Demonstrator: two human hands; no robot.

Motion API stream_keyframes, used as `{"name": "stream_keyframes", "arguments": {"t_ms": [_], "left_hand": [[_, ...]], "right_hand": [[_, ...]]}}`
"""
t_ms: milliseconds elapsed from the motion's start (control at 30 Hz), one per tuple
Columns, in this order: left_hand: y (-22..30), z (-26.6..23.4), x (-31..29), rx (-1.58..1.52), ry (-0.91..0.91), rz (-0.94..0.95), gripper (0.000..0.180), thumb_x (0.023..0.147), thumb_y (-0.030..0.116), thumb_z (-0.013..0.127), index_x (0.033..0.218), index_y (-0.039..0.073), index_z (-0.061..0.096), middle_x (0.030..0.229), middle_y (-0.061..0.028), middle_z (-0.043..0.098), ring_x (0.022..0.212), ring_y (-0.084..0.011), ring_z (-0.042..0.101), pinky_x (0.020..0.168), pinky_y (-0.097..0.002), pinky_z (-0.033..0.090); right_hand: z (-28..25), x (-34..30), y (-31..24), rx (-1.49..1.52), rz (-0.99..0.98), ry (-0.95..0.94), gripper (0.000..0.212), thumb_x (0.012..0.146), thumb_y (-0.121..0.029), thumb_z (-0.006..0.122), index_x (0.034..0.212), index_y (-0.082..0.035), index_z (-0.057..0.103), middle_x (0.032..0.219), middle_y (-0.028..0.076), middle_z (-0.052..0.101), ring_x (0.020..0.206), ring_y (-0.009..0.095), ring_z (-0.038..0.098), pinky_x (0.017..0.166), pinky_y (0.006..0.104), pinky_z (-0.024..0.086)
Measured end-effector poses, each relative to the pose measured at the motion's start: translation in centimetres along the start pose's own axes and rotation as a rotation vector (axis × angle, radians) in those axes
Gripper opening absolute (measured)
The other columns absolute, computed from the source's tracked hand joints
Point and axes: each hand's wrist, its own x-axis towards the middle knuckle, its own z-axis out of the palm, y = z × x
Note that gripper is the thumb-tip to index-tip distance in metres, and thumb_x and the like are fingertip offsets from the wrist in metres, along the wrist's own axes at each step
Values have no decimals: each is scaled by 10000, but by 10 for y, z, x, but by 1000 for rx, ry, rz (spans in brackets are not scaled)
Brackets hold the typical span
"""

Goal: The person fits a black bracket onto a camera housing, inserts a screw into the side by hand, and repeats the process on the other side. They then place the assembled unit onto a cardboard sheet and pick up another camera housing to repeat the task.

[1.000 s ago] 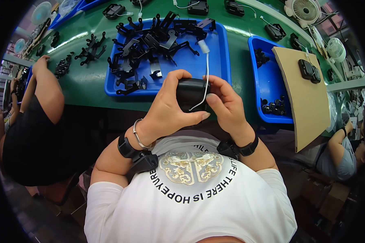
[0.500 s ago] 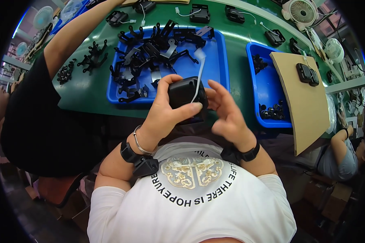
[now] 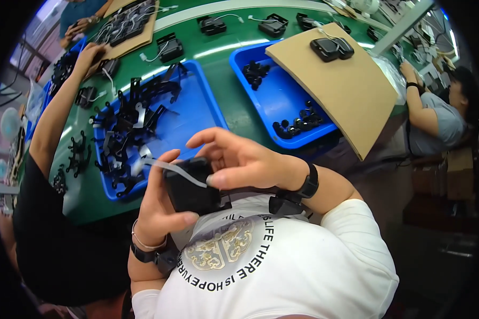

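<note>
Black plastic housing (image 3: 189, 186) sits at chest height, gripped from below by the left hand (image 3: 159, 212); the right hand (image 3: 239, 159), fingers half spread, pinches its white cable (image 3: 173, 169), which trails left toward the blue tray (image 3: 197, 109).

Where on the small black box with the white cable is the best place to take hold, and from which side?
Grip the black box across its two side faces, coming from its left and from below, as the left hand does. That leaves its top and the white cable free for the right hand.
</note>
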Motion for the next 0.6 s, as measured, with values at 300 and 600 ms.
{"name": "stream_keyframes", "arguments": {"t_ms": [300, 600], "left_hand": [[2, -8, 3, 488, -111, 362, 883, 515, -7, 747, 1309, 59, 367, 1199, -139, 406, 1106, -228, 446, 938, -325, 387], [-2, -21, -2, 543, -124, 361, 784, 530, -1, 724, 1270, 38, 465, 1209, -146, 411, 1093, -243, 470, 919, -330, 414]], "right_hand": [[-7, -6, -28, -210, 102, 71, 442, 829, -101, 642, 1214, -15, 443, 1034, 71, 558, 882, 106, 566, 746, 237, 478], [-156, 21, -55, -1661, 169, 223, 246, 748, -75, 638, 990, -37, 617, 870, 116, 645, 796, 246, 618, 727, 339, 492]]}}
